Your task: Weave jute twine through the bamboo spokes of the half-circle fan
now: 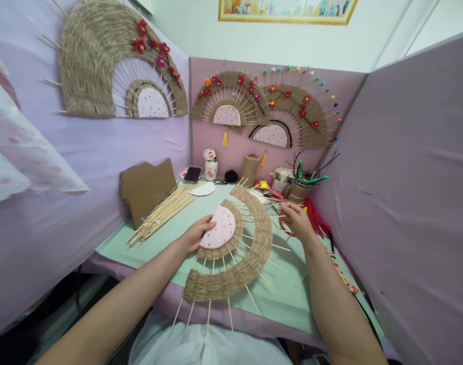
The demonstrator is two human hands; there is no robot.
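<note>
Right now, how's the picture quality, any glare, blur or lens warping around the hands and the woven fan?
Head view: even, soft indoor light, no glare, only faint shadows under the woven fan. Wide-angle warping bends the partition walls and stretches the forearms toward the bottom edge. The left hand and right hand are sharp; small items at the back of the table are too tiny to make out.

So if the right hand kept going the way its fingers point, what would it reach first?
Probably the cluttered tools just beyond the right hand: its fingers point up-left across the fan's stick ends toward the jute-wrapped holder. Depth is hard to judge, so small items lying before it may come first.
</note>
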